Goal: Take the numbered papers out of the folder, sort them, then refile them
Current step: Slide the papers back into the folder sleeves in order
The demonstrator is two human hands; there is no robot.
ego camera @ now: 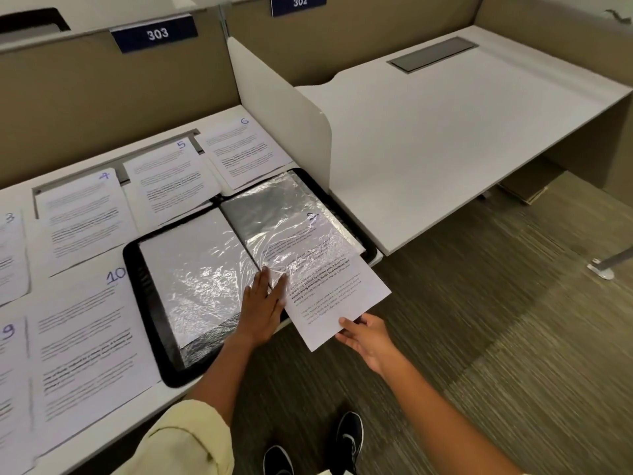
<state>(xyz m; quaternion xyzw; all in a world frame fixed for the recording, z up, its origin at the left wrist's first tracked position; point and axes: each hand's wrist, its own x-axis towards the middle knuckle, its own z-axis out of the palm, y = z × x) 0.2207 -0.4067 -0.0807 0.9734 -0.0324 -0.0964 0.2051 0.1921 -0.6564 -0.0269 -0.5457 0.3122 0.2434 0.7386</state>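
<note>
Surface (219, 125): sheets 4, 5, 6, 10 laid out, left of frame.
Folder (147, 303): open, centre.
Left hand (262, 303): fingers flat – pinning the sleeve (291, 217).
Right hand (364, 337): pinches sheet 2 (337, 296), half inside.
Advice: keep it square – feed slowly.

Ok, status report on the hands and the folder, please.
Left hand flat on folder. Right hand pinching paper 2, half inside right sleeve. Nothing blocking.

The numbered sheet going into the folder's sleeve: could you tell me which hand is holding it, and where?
The right hand grips the sheet at its near bottom edge; the left hand only presses flat on the sleeve.
</note>
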